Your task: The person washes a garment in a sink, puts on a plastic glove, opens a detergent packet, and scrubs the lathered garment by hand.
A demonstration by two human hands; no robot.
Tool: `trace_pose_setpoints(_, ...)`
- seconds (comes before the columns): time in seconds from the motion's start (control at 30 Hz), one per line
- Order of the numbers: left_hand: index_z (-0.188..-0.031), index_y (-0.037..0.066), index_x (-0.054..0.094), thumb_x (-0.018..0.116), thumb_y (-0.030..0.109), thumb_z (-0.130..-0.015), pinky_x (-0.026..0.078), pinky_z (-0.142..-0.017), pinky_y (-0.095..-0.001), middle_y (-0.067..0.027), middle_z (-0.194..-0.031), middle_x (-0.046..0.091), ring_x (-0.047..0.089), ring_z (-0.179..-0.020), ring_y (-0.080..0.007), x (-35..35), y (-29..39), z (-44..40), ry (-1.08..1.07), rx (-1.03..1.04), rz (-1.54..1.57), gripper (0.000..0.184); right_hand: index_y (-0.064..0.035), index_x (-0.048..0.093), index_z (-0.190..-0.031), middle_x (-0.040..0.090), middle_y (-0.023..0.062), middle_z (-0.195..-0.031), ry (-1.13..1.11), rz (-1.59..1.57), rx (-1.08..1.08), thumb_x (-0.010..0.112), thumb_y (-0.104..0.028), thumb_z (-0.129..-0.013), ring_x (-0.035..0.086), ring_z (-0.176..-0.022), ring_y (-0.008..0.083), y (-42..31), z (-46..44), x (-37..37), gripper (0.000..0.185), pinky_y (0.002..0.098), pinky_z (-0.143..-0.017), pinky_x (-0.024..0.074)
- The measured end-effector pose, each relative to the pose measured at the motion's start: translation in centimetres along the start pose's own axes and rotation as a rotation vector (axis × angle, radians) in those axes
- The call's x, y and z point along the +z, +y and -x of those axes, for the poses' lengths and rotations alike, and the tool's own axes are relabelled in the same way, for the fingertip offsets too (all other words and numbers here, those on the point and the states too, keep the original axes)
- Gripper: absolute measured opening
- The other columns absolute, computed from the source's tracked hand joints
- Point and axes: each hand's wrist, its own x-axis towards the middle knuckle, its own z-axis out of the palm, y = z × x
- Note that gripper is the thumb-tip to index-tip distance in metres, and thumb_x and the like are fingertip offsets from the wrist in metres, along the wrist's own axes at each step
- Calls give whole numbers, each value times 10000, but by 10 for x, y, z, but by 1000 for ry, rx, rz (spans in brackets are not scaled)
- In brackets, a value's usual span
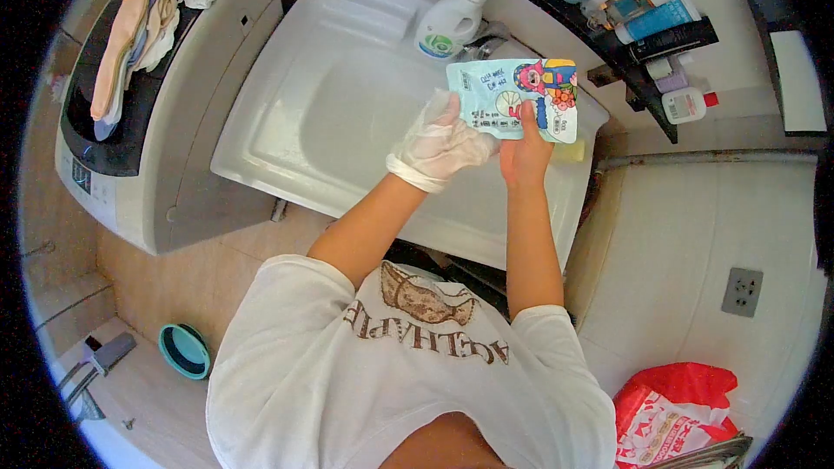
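Observation:
Over the white sink (339,78) I hold a light blue pouch (486,91) with colourful cartoon print facing up. My right hand (526,158) is bare and grips the pouch's lower right part, thumb across the front and fingers hidden behind. My left hand (443,143) wears a thin whitish glove and closes on the pouch's lower left side; some of its fingers are out of sight. Just beyond the pouch, a white detergent bottle (450,22) stands on the sink's back ledge, beside a metal faucet (493,39).
Left of the sink is a washing machine (217,61) with folded cloths (130,48) on its lid. A dark shelf (638,91) with several bottles and tubes is at upper right. A teal basin (184,351) lies at lower left, a red bag (673,412) at lower right.

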Motion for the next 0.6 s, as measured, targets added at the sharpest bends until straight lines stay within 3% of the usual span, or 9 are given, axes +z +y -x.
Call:
trace_pose_setpoints(0.17, -1306, 72, 325, 541, 392, -818, 259, -1037, -419, -115, -1315, 393, 396, -1191, -276, 1, 5, 3, 55, -51, 94, 623, -67, 386, -1235, 491, 81, -1171, 123, -16, -30, 491, -3, -854, 481, -1083, 235, 6, -4, 5, 400, 436, -932, 394)
trace_pose_setpoints(0.33, -1240, 79, 415, 422, 442, -832, 246, -1008, -458, -96, -1308, 377, 373, -1172, -235, -34, 4, 2, -200, -51, 391, 546, -71, 424, -1165, 525, 73, -1063, 276, -112, -37, 471, -85, -885, 508, -1008, 234, 2, -13, 9, 284, 427, -907, 407)
trace_pose_setpoints(0.37, -1240, 79, 415, 422, 442, -832, 246, -1008, -458, -96, -1308, 377, 373, -1172, -235, -34, 2, 1, -197, -49, 391, 546, -69, 444, -1090, 530, 71, -1001, 251, -207, 23, 470, -104, -888, 514, -965, 230, 1, -18, 5, 207, 416, -879, 417)
trace_pose_setpoints(0.4, -1201, 70, 441, 447, 453, -801, 277, -984, -466, -97, -1266, 399, 372, -1161, -231, -34, -1, 0, -7, 92, -451, 554, -66, 464, -1016, 535, 69, -939, 226, -302, 82, 469, -123, -890, 520, -922, 227, 0, -20, 2, 138, 406, -852, 427)
trace_pose_setpoints(0.47, -1163, 61, 467, 471, 464, -770, 309, -959, -475, -97, -1224, 422, 371, -1150, -226, -37, -4, -3, 199, 230, -1287, 563, -70, 456, -945, 515, 54, -857, 228, -293, 92, 490, -111, -874, 505, -838, 199, -6, -20, 12, 89, 369, -786, 430)
trace_pose_setpoints(0.57, -1134, 70, 485, 521, 475, -736, 368, -901, -483, -103, -1173, 442, 404, -1119, -230, -62, -5, -13, 176, 375, -1625, 569, -81, 429, -832, 462, 24, -728, 209, -215, 86, 537, -98, -841, 452, -691, 150, -4, -21, 23, 109, 310, -663, 412)
trace_pose_setpoints(0.6, -1107, 78, 489, 536, 465, -723, 379, -871, -476, -97, -1134, 454, 423, -1081, -230, -69, -8, -16, 185, 413, -1553, 548, -88, 410, -790, 429, 9, -680, 190, -144, 70, 562, -95, -824, 413, -628, 129, -3, -22, 26, 156, 286, -604, 391)
